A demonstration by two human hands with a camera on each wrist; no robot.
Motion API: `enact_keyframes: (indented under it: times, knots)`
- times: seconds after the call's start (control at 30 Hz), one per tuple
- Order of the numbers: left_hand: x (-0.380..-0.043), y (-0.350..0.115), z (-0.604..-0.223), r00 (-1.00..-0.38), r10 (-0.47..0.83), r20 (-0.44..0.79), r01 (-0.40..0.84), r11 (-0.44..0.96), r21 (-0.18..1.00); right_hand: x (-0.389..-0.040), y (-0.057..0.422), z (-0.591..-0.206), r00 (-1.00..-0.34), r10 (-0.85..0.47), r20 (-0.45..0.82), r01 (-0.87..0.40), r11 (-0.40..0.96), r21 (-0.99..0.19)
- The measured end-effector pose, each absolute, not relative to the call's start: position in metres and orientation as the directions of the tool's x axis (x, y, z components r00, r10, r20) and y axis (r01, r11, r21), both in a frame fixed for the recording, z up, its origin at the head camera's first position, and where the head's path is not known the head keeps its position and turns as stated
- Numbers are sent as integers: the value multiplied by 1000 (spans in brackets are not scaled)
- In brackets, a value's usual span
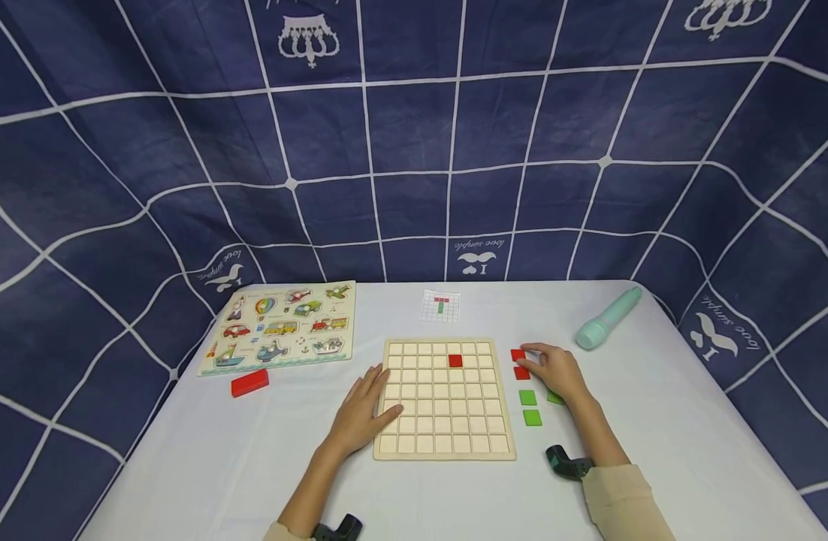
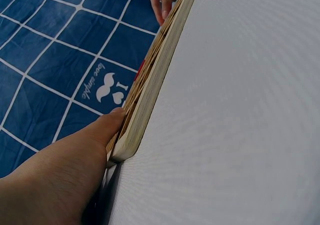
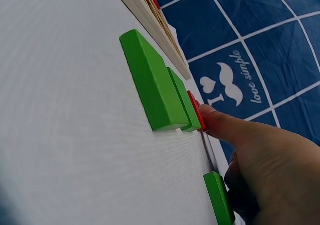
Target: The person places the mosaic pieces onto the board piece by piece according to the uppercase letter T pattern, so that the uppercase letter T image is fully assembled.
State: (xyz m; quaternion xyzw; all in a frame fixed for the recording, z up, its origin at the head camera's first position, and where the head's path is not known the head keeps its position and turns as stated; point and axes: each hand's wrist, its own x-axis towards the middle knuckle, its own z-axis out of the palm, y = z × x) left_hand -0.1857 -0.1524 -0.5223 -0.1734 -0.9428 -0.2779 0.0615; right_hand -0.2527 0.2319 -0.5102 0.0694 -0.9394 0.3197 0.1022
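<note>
A square wooden grid board (image 1: 443, 456) lies flat with one red tile (image 1: 455, 361) in its upper part. My left hand (image 1: 360, 413) rests on the board's left edge, its fingers stretched out and its thumb over the rim. To the right of the board, my right hand (image 1: 557, 371) has finger and thumb about the upper loose red tile (image 1: 518, 355). A second red tile (image 1: 521, 373) lies just below the thumb. Two green tiles (image 1: 527, 397) sit nearer to me, and another green tile (image 1: 554, 397) is partly covered by the right hand. In the right wrist view, the thumb (image 3: 225, 125) touches red.
A small card (image 1: 441, 306) with a red and green T pattern lies behind the board. At the left are a picture puzzle board (image 1: 285, 361) and a red block (image 1: 249, 382). A mint-green toy microphone (image 1: 608, 318) lies back right. Blue checked cloth (image 1: 414, 203) hangs behind.
</note>
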Motion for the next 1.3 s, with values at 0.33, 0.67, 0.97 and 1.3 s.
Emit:
enact_keyframes:
  times: [0.33,0.67,0.97,1.3]
  knots:
    - [-187,-153,-524,-930,295,221,368,778,509,-254,236,-507,-983,-89,160,-171,757,-630]
    - [-186,-153,-523,-932,290,216,361,780,511,-257,238,-509,-978,-105,178,-197,738,-645]
    - [-186,-153,-521,-930,295,219,367,775,515,-256,236,-508,-977,-95,189,-194,758,-623]
    - [-185,-153,-522,-932,292,214,362,776,517,-253,235,-509,-971,-94,221,-212,767,-605]
